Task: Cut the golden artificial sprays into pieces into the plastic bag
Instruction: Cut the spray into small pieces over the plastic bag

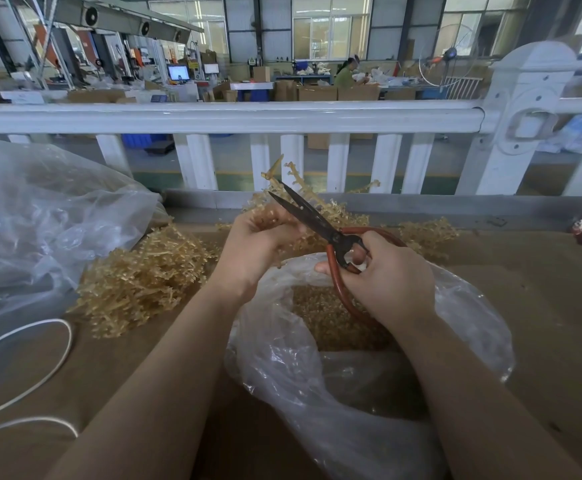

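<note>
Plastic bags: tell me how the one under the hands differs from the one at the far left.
The near bag stands open below the hands, mouth up, with short golden cut pieces inside. The left bag lies slumped on its side and seems to hold long uncut sprays, blurred through the film. The near bag sits right under the scissors; the left bag lies apart, beyond the loose spray pile. Both are clear, crinkled plastic.
</note>
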The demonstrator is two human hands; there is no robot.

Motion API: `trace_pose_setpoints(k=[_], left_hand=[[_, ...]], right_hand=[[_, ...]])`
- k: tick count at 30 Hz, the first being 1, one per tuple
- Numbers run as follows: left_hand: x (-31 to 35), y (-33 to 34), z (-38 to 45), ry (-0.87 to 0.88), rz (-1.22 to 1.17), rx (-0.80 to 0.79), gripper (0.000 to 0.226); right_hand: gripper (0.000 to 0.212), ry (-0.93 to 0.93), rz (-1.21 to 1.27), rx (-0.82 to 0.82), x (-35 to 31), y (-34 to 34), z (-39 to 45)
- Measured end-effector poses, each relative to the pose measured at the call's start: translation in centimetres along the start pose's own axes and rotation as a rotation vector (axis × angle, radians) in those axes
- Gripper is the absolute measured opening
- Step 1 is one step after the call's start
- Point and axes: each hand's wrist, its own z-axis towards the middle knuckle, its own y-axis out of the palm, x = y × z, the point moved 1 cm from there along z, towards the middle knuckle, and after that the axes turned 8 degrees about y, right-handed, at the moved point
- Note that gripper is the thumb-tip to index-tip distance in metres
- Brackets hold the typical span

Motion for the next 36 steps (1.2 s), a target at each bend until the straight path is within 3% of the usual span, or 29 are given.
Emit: trace_pose_setpoints(k=[13,15,22,29,36], left_hand=[[0.10,-0.53,0.13,-0.108,-0.247,0.049,0.017],[-0.02,-0.68,0.13,-0.133,-0.275,0.028,0.006],[-0.08,-0.77,0.05,-0.165,-0.262,0.016,0.023],[-0.04,-0.61,0.01,-0.226,-0.313,-0.006,0.015],[-0.39,-0.41,0.03,-0.244,-0.328,0.104,0.008]], right_hand=[[0.059,-0.022,0.017,-0.025,-0.01,-0.10,-0.02],[0.059,-0.020,0.020,-0.017,0.08,-0.07,-0.07],[0.061,-0.015,0.004,-0.003,0.15,0.10,-0.06],[0.068,-0.031,0.064,-0.001,0.45,0.27,-0.03],[0.060,-0.065,0.046,0.013,0.15,0.24,-0.24]])
